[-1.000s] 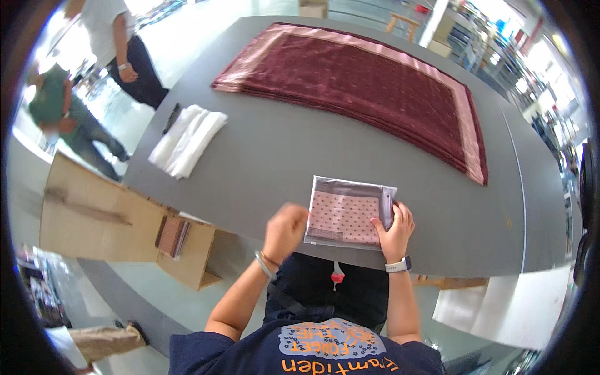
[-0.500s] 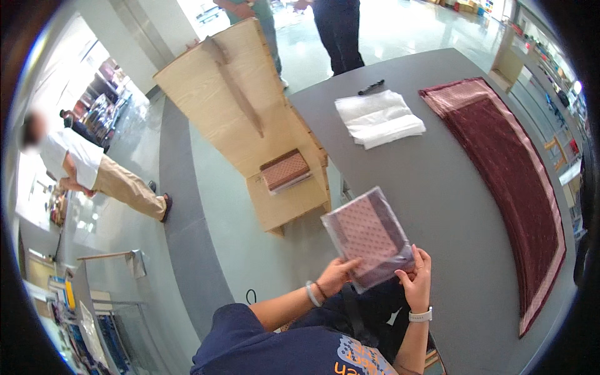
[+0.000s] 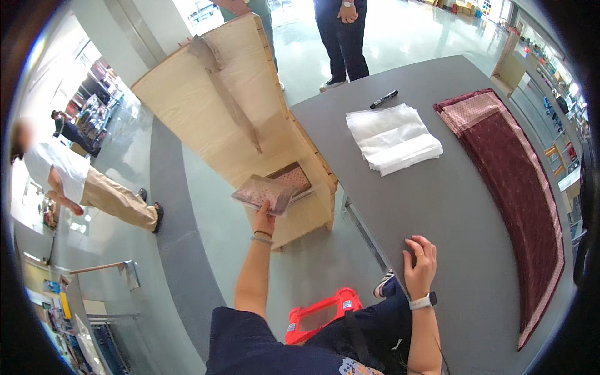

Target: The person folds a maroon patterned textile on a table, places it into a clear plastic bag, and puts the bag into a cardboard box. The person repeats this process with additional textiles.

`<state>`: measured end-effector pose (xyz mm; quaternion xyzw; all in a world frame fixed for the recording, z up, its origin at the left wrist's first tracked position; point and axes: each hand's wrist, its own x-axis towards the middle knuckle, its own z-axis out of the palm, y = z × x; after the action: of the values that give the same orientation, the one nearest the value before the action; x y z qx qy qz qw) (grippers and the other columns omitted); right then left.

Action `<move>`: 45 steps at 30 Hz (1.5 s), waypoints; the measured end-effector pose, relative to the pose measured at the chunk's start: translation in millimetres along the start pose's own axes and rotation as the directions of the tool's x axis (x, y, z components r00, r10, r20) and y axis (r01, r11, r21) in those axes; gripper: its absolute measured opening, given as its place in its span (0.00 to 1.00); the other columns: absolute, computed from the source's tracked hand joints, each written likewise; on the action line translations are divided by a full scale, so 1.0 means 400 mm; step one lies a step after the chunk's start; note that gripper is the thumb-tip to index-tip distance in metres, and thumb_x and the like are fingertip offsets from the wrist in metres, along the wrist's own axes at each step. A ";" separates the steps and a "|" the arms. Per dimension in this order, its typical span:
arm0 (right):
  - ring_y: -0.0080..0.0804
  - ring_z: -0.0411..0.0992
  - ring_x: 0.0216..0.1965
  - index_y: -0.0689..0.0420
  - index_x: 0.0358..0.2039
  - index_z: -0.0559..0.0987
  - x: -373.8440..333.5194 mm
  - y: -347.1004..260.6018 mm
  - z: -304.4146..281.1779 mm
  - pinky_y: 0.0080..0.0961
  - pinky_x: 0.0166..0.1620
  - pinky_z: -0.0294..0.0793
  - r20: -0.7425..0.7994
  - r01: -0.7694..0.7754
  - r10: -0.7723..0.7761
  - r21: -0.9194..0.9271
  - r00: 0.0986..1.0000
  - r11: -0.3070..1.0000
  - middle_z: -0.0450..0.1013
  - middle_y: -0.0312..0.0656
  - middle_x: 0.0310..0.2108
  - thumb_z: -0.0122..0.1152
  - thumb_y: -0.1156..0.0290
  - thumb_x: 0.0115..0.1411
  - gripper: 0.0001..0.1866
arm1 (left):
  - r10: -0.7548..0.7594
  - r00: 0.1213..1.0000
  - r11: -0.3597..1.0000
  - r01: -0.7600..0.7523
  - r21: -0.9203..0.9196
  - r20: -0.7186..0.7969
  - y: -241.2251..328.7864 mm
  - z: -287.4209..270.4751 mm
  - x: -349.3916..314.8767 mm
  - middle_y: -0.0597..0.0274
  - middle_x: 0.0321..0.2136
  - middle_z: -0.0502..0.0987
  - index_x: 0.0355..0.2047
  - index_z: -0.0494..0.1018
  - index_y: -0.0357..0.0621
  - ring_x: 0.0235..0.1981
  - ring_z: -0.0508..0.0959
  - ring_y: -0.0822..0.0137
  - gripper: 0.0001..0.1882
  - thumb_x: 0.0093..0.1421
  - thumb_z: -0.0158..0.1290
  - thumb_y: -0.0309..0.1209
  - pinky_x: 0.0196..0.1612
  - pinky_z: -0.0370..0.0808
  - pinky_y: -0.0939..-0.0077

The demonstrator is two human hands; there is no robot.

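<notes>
Jutting past the left fingers (image 3: 265,208) is a packet (image 3: 257,189).

the person's left hand (image 3: 265,217) is gripping a clear-bagged pink patterned textile (image 3: 255,189) over a plywood stand (image 3: 187,94), partly covering another packaged textile (image 3: 301,175). the right hand (image 3: 422,265) is curling loosely at the edge of the grey table (image 3: 400,206). a black marker pen (image 3: 384,99) is lying near stacked white plastic sheets (image 3: 394,137), while a folded, pink-bordered maroon cloth (image 3: 509,194) is lying farther right.
</notes>
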<state>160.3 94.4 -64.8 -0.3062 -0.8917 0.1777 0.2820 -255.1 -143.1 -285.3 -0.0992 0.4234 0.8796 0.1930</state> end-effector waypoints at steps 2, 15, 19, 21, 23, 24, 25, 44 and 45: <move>0.43 0.73 0.49 0.57 0.44 0.82 0.014 -0.027 0.014 0.37 0.51 0.76 -0.003 0.035 -0.035 -0.005 0.999 0.999 0.75 0.41 0.49 0.67 0.77 0.58 0.13 | -0.052 0.997 0.996 0.048 -0.076 -0.049 -0.076 -0.047 0.104 0.56 0.47 0.79 0.54 0.70 0.41 0.47 0.81 0.58 0.15 0.70 0.56 0.31 0.50 0.84 0.60; 0.44 0.73 0.48 0.56 0.44 0.81 0.012 -0.047 0.013 0.39 0.50 0.74 0.044 -0.053 0.056 -0.056 0.997 0.997 0.74 0.42 0.49 0.66 0.78 0.55 0.15 | -0.459 0.837 0.729 0.547 0.411 -0.300 -0.348 -0.099 0.363 0.54 0.31 0.82 0.38 0.77 0.37 0.30 0.84 0.57 0.16 0.72 0.51 0.39 0.28 0.85 0.62; 0.44 0.73 0.49 0.55 0.44 0.81 0.024 -0.049 0.004 0.39 0.51 0.75 0.062 -0.010 0.011 -0.010 0.998 1.000 0.74 0.42 0.49 0.66 0.77 0.55 0.14 | 0.099 0.983 0.964 -0.056 0.259 -0.155 -0.250 -0.101 0.353 0.59 0.35 0.80 0.37 0.76 0.44 0.35 0.78 0.64 0.14 0.73 0.45 0.37 0.38 0.76 0.68; 0.43 0.73 0.49 0.54 0.44 0.81 0.035 -0.042 0.013 0.38 0.51 0.77 0.061 0.007 -0.007 0.011 0.998 1.000 0.74 0.41 0.49 0.67 0.75 0.56 0.14 | 0.538 0.838 0.828 -0.503 0.247 -0.096 -0.182 0.027 0.304 0.59 0.38 0.78 0.44 0.73 0.38 0.39 0.75 0.65 0.17 0.77 0.42 0.40 0.45 0.73 0.72; 0.42 0.73 0.49 0.53 0.44 0.81 0.018 -0.008 0.006 0.37 0.51 0.77 0.041 -0.035 0.036 -0.012 0.999 0.999 0.74 0.39 0.49 0.66 0.74 0.57 0.13 | 0.586 0.802 0.642 -0.547 0.537 0.118 -0.063 0.395 0.049 0.61 0.39 0.75 0.43 0.72 0.39 0.39 0.72 0.67 0.16 0.77 0.44 0.40 0.44 0.72 0.71; 0.42 0.73 0.49 0.53 0.44 0.81 0.021 -0.016 -0.003 0.37 0.51 0.78 0.027 -0.029 0.028 0.013 0.999 1.000 0.74 0.39 0.49 0.66 0.74 0.57 0.13 | 0.661 0.714 0.602 -0.688 0.405 0.231 0.005 0.505 0.007 0.61 0.39 0.75 0.43 0.73 0.39 0.40 0.73 0.69 0.16 0.77 0.44 0.39 0.45 0.72 0.72; 0.42 0.73 0.49 0.53 0.44 0.81 0.020 -0.019 -0.006 0.36 0.51 0.78 0.022 -0.020 0.019 0.040 1.000 0.999 0.74 0.39 0.49 0.66 0.74 0.58 0.13 | 0.730 0.605 0.548 -0.796 0.258 0.319 0.043 0.593 -0.023 0.61 0.39 0.75 0.43 0.73 0.39 0.41 0.73 0.70 0.16 0.77 0.44 0.39 0.46 0.73 0.74; 0.37 0.80 0.38 0.52 0.44 0.82 0.006 0.048 -0.044 0.30 0.40 0.79 0.203 -0.304 0.226 0.605 0.953 0.736 0.82 0.38 0.42 0.62 0.72 0.66 0.07 | -0.018 0.199 -0.441 -0.881 0.170 0.980 -0.648 1.566 0.043 0.60 0.39 0.82 0.34 0.83 0.52 0.43 0.82 0.54 0.07 0.62 0.56 0.36 0.47 0.79 0.59; 0.37 0.80 0.37 0.52 0.44 0.82 0.004 0.052 -0.036 0.29 0.40 0.79 0.161 -0.265 0.212 0.638 0.964 0.723 0.82 0.38 0.42 0.62 0.72 0.66 0.07 | 0.009 0.221 -0.410 -0.889 0.205 0.975 -0.650 1.575 0.050 0.60 0.39 0.82 0.33 0.82 0.51 0.41 0.82 0.54 0.07 0.63 0.56 0.36 0.46 0.79 0.59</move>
<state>177.3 113.2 -63.1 -0.2935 -0.7363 0.5241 0.3115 -170.2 502.8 -83.8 0.6024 0.7437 0.2329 -0.1729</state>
